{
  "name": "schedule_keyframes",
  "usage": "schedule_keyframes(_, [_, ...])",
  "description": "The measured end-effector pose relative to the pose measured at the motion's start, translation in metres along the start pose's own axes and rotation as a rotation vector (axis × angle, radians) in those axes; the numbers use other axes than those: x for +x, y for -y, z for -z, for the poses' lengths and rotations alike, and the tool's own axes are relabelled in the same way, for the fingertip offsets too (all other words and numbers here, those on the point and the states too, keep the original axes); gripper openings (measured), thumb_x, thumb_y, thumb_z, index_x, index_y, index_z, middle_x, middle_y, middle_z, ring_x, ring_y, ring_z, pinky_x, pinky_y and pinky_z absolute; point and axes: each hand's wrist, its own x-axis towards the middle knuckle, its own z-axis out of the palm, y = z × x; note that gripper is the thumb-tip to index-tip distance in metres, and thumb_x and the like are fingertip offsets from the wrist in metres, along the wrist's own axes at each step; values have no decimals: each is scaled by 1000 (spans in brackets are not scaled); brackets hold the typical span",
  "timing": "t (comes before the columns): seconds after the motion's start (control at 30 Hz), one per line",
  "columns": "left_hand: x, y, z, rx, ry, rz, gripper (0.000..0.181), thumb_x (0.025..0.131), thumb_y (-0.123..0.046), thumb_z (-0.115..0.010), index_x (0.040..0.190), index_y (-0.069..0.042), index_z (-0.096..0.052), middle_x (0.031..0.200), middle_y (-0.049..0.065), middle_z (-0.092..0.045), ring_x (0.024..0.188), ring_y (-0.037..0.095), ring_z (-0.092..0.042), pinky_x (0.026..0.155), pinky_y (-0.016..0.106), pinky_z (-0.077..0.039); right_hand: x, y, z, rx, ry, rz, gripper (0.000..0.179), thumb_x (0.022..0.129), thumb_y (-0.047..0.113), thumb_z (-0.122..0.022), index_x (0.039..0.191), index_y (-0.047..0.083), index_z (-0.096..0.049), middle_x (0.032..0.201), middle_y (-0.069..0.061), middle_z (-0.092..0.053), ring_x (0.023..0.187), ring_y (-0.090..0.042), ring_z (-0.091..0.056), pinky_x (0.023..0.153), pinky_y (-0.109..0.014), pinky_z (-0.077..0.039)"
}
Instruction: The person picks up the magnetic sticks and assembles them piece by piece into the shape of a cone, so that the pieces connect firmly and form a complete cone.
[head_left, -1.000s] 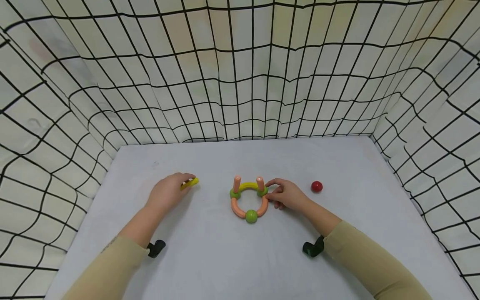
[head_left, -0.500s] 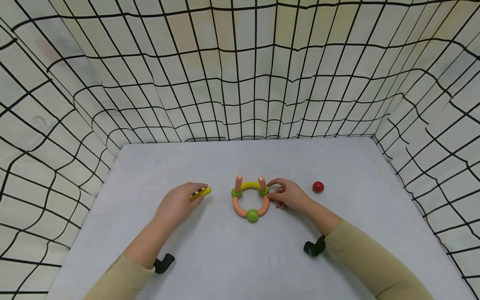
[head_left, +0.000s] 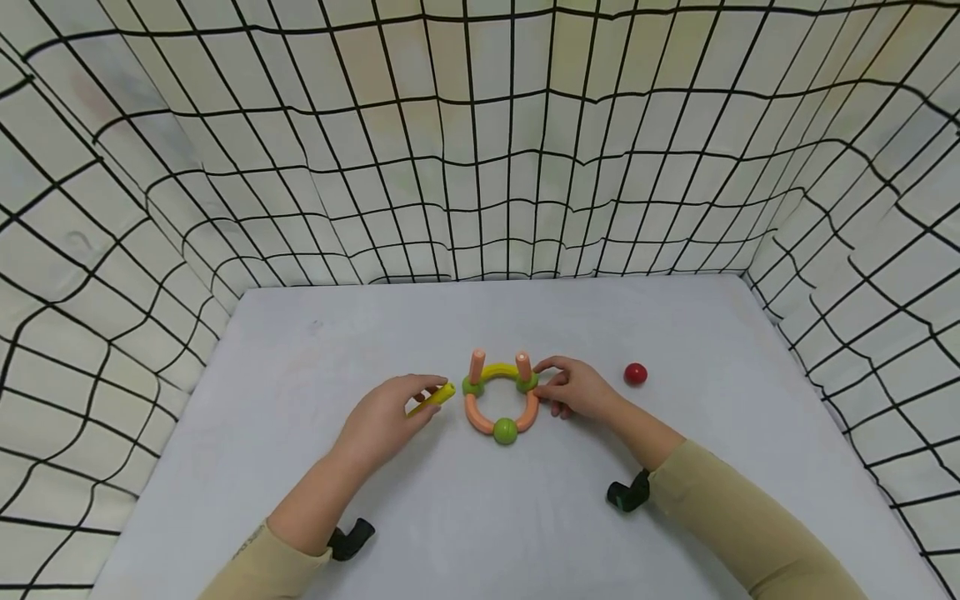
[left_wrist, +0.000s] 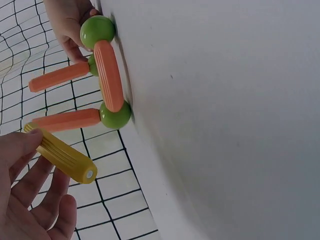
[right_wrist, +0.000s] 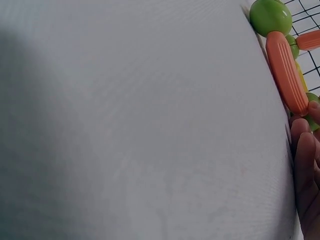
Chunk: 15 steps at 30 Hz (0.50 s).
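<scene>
My left hand (head_left: 386,421) pinches a yellow magnetic rod (head_left: 442,394) between thumb and fingers, off the table just left of a ring-shaped build. In the left wrist view, a round metal tip shows at one end of this ridged yellow rod (left_wrist: 67,159). The ring joins orange curved rods (head_left: 476,417), a yellow curved rod (head_left: 498,369) and green balls, one at the front (head_left: 506,432). Two orange rods (head_left: 477,367) stand up from the rear balls. My right hand (head_left: 579,390) holds the right rear green ball (head_left: 527,384) with thumb and index finger.
A red ball (head_left: 635,374) lies on the white table (head_left: 480,517), right of my right hand. Black netting (head_left: 510,179) over pale walls borders the table's back and sides. Black wrist-worn devices (head_left: 628,492) sit at both cuffs.
My left hand has carried the yellow rod rightward and slightly toward me, close to the ring's left side. The right hand keeps its place at the green ball.
</scene>
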Motion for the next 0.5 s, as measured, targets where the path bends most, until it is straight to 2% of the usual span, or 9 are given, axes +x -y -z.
schedule_keyframes(0.23, [3, -18, -11, -54, 5, -2, 40, 89, -21, -76, 127, -27, -67, 119, -10, -66, 102, 13, -61, 86, 38, -51, 1, -2, -1, 18, 3, -8, 44, 88, 29, -77, 127, 17, -59, 75, -6, -67, 56, -19, -59, 55, -29, -51])
schedule_keyframes(0.5, [8, -35, -18, -148, 4, 1, 38, 90, -23, -75, 126, -28, -67, 112, -11, -67, 99, 18, -63, 82, 36, -51, 0, -1, 0, 7, 0, 4, 43, 89, 27, -76, 127, 18, -59, 77, -5, -68, 55, -18, -59, 55, -29, -52])
